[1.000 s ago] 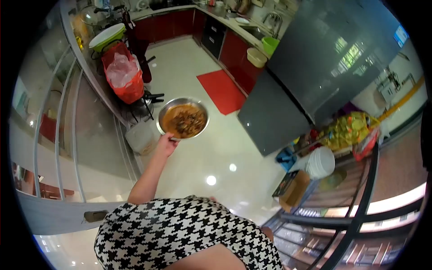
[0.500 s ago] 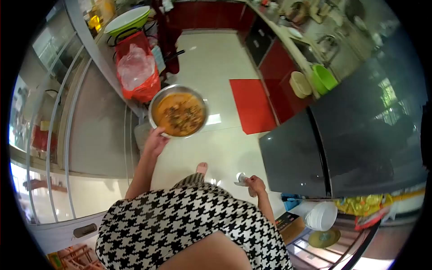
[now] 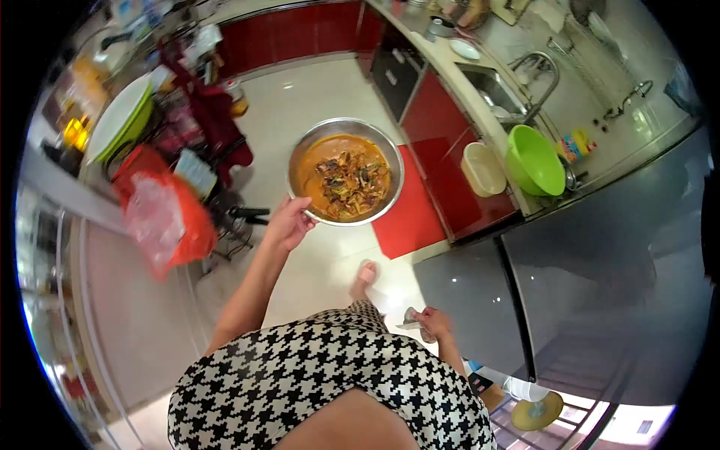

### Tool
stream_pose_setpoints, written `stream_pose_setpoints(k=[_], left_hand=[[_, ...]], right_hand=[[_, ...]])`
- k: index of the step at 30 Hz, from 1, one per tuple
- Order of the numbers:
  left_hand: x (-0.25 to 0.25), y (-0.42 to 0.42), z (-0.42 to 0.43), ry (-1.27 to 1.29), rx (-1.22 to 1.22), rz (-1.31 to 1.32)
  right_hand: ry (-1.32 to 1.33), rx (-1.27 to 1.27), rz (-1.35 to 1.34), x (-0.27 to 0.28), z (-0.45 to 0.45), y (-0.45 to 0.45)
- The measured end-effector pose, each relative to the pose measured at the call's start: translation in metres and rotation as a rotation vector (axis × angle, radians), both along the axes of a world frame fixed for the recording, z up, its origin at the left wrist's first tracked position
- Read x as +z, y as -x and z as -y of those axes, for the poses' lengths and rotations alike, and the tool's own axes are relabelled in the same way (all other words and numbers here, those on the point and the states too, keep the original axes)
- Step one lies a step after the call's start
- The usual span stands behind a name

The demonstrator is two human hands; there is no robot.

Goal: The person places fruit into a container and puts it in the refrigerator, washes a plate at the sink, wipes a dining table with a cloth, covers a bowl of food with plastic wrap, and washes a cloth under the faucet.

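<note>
A round metal bowl (image 3: pixel 346 172) of orange-brown food is held out in front of me. My left hand (image 3: pixel 289 223) grips its near-left rim, thumb on top. Lower right, beside my patterned clothing, my right hand (image 3: pixel 434 324) is closed on a small pale object (image 3: pixel 410 325), which is too small to make out. Below the bowl a red mat (image 3: pixel 409 217) lies on the floor, partly hidden by it.
A green basin (image 3: pixel 535 160) and a cream tub (image 3: pixel 484 170) are at the right counter's edge, near the sink (image 3: pixel 491 88). The grey fridge (image 3: pixel 600 262) stands at the right. At the left, a red bag (image 3: pixel 191 229) hangs beside a rack.
The view has moved forward into the kitchen, so the counter and sink look nearer. The bowl has shifted rightward in view, still in my left hand. My right hand has come into view since the first frame.
</note>
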State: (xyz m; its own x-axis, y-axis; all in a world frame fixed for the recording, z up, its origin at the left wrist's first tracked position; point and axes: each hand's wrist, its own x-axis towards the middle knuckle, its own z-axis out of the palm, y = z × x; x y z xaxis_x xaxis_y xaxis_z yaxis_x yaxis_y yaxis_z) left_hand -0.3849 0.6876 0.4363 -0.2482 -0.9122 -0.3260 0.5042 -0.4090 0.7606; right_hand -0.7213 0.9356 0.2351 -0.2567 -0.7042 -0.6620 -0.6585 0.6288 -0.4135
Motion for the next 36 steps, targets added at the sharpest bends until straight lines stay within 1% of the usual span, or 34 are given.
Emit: stream_pose_setpoints(k=[2, 4, 6, 7, 10, 13, 14, 15, 16, 17, 20, 22, 23, 24, 25, 26, 28, 29, 30, 31, 32, 33, 34, 35, 36], left_hand=[[-0.006, 0.022, 0.026, -0.053, -0.021, -0.027], [-0.008, 0.058, 0.069, 0.002, -0.086, 0.016], [-0.002, 0.089, 0.106, 0.008, -0.156, 0.089], [0.0, 0.106, 0.124, -0.01, -0.099, 0.129], [0.004, 0.139, 0.176, 0.0, -0.087, 0.138], [-0.006, 0.201, 0.245, -0.044, -0.143, 0.087], [-0.008, 0.222, 0.267, -0.05, -0.167, 0.075], [-0.022, 0.209, 0.284, -0.06, -0.16, 0.052], [-0.028, 0.231, 0.311, -0.089, -0.166, 0.042], [-0.039, 0.251, 0.341, -0.066, -0.187, 0.043], [-0.073, 0.319, 0.429, -0.02, -0.255, 0.038], [-0.087, 0.356, 0.472, -0.037, -0.266, 0.045], [-0.096, 0.374, 0.498, -0.053, -0.272, 0.05], [-0.106, 0.395, 0.523, -0.067, -0.285, 0.053], [-0.115, 0.411, 0.546, -0.09, -0.279, 0.051], [-0.132, 0.421, 0.569, -0.088, -0.31, 0.042], [-0.174, 0.44, 0.623, -0.074, -0.397, 0.011], [-0.212, 0.442, 0.652, -0.071, -0.455, 0.043], [-0.176, 0.445, 0.639, -0.064, -0.334, 0.059], [-0.205, 0.448, 0.67, 0.008, -0.497, 0.011], [-0.205, 0.449, 0.681, 0.082, -0.548, 0.034], [-0.244, 0.446, 0.715, 0.147, -0.615, 0.1], [-0.237, 0.444, 0.715, 0.441, -0.668, 0.154], [-0.229, 0.442, 0.713, 0.731, -0.667, 0.197], [-0.221, 0.449, 0.703, 0.517, -0.6, 0.184]], right_hand=[[0.029, -0.031, 0.047, -0.013, 0.019, 0.014], [0.12, -0.017, 0.042, -0.029, 0.06, 0.046], [0.219, 0.011, 0.035, -0.024, 0.098, 0.062], [0.249, 0.017, 0.031, -0.019, 0.118, 0.074], [0.268, -0.031, 0.072, 0.015, 0.175, 0.09], [0.443, -0.073, 0.047, 0.065, 0.229, 0.119], [0.456, -0.136, 0.066, 0.074, 0.24, 0.131], [0.459, -0.19, 0.059, 0.083, 0.243, 0.111], [0.471, -0.257, 0.081, 0.088, 0.254, 0.118], [0.521, -0.324, 0.054, 0.09, 0.262, 0.122], [0.583, -0.521, 0.158, 0.065, 0.273, 0.141], [0.531, -0.596, 0.151, 0.055, 0.272, 0.152], [0.478, -0.622, 0.145, 0.069, 0.286, 0.155], [0.507, -0.656, 0.098, 0.068, 0.299, 0.157], [0.455, -0.71, 0.067, 0.073, 0.312, 0.161], [0.392, -0.766, 0.037, 0.094, 0.327, 0.161], [0.37, -0.858, 0.054, 0.11, 0.355, 0.165], [0.371, -0.915, 0.039, 0.119, 0.359, 0.168], [0.417, -0.884, -0.047, 0.113, 0.364, 0.17], [0.453, -0.894, -0.104, 0.121, 0.371, 0.174], [0.481, -0.913, -0.163, 0.133, 0.378, 0.178], [0.502, -0.965, -0.171, 0.147, 0.381, 0.182], [0.521, -1.014, -0.178, 0.164, 0.382, 0.187], [0.523, -0.981, -0.283, 0.189, 0.381, 0.191], [0.52, -0.921, -0.386, 0.212, 0.373, 0.197]])
